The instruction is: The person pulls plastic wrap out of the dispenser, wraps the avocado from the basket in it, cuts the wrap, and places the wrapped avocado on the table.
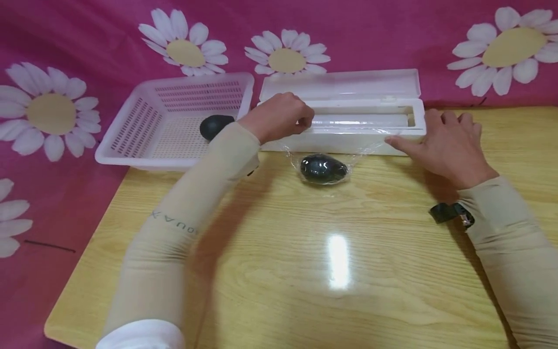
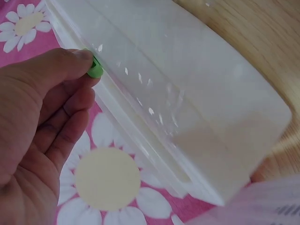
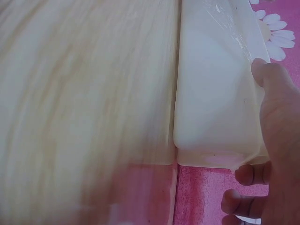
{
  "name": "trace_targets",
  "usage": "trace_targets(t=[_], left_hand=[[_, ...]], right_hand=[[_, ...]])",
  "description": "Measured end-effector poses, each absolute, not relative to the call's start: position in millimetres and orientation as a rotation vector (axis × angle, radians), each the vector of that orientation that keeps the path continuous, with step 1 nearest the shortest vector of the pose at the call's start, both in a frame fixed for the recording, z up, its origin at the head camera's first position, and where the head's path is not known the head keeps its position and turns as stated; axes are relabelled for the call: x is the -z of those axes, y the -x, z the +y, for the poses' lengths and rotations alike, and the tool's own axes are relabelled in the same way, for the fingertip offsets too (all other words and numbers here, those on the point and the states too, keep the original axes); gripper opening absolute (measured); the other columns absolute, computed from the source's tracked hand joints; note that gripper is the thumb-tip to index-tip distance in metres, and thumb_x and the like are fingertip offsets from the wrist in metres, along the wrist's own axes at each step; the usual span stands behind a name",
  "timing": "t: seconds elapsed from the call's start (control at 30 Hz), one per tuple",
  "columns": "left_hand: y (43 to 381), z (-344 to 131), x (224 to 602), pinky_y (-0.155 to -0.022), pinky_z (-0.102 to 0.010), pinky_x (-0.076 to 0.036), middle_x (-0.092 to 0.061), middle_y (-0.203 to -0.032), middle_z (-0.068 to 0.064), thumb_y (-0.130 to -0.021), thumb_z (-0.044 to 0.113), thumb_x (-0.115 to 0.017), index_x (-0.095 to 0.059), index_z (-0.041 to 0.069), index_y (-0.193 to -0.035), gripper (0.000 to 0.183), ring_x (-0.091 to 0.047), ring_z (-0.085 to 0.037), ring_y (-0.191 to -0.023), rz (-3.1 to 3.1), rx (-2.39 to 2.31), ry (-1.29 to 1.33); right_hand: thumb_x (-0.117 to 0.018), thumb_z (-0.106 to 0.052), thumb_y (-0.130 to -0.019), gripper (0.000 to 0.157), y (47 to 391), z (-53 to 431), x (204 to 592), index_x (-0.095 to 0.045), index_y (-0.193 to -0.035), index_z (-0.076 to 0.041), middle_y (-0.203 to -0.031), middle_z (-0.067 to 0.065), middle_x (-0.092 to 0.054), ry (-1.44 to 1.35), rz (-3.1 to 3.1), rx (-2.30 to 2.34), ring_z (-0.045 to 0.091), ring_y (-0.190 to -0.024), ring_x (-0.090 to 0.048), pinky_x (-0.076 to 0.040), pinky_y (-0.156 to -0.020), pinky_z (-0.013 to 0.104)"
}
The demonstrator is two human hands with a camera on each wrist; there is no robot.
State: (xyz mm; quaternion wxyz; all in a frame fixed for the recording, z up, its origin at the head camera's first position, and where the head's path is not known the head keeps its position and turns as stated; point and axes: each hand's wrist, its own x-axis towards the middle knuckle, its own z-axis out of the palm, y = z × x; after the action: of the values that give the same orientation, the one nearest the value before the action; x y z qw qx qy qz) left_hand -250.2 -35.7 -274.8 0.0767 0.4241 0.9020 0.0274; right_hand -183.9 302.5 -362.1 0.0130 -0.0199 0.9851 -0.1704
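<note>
My left hand (image 1: 279, 116) pinches a small green slide cutter (image 2: 95, 71) between thumb and fingers, over the slot edge of the white cling film box (image 1: 322, 142). My right hand (image 1: 453, 145) grips the right end of that box, its thumb at the front top edge and its fingers round the end. Inside lies the film roll (image 1: 362, 120), under a raised lid (image 1: 340, 85). Clear film (image 1: 364, 151) hangs over the box front and wraps a dark, shiny avocado (image 1: 323, 168) on the table just before it.
Left of the box stands a white slotted plastic basket (image 1: 144, 157) with another dark avocado (image 1: 214, 127) in it, partly behind my left forearm. A black strap (image 1: 444, 213) hangs at my right wrist. The wooden table (image 1: 305, 300) meets a pink flowered cloth (image 1: 375, 39) at the back.
</note>
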Motion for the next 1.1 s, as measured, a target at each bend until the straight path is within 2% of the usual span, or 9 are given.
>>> trace_targets(t=[0.3,0.67,0.97,1.1], left_hand=[[250.6,-52.8,273.0,-0.088,-0.035,-0.047,-0.068,-0.086,-0.008,-0.097,0.004,-0.061,-0.073,0.005,-0.092,0.014,-0.055,-0.022,-0.085,2.724,-0.074,-1.225],[251.2,-70.4,269.6,-0.085,-0.033,-0.048,-0.069,-0.087,-0.009,-0.097,0.003,-0.061,-0.073,0.005,-0.090,0.013,-0.057,-0.022,-0.085,2.720,-0.081,-1.171],[248.4,-73.6,265.8,-0.071,-0.029,-0.037,-0.049,-0.076,-0.003,-0.095,0.000,-0.055,-0.061,0.008,-0.077,0.021,-0.047,-0.019,-0.077,2.748,-0.005,-1.039],[248.0,-73.4,264.2,-0.070,-0.029,-0.038,-0.050,-0.075,-0.003,-0.095,-0.001,-0.055,-0.062,0.008,-0.078,0.020,-0.048,-0.020,-0.076,2.763,0.071,-1.015]], right_hand=[[-0.051,-0.083,-0.087,0.095,184.1,304.1,364.7,-0.048,-0.118,0.007,-0.118,0.034,-0.049,0.083,3.095,0.549,0.054,-0.100,-0.034,-0.027,-0.082,0.064],[-0.050,-0.084,-0.087,0.101,184.4,303.6,363.5,-0.045,-0.129,0.008,-0.125,0.038,-0.047,0.078,3.085,0.541,0.059,-0.107,-0.034,-0.027,-0.086,0.067],[-0.050,-0.084,-0.086,0.101,185.1,304.2,364.0,-0.046,-0.127,0.008,-0.124,0.038,-0.047,0.069,3.093,0.539,0.059,-0.106,-0.034,-0.027,-0.087,0.068],[-0.050,-0.084,-0.086,0.100,185.2,304.0,364.0,-0.046,-0.125,0.008,-0.123,0.037,-0.047,0.072,3.094,0.533,0.059,-0.106,-0.034,-0.027,-0.086,0.068]])
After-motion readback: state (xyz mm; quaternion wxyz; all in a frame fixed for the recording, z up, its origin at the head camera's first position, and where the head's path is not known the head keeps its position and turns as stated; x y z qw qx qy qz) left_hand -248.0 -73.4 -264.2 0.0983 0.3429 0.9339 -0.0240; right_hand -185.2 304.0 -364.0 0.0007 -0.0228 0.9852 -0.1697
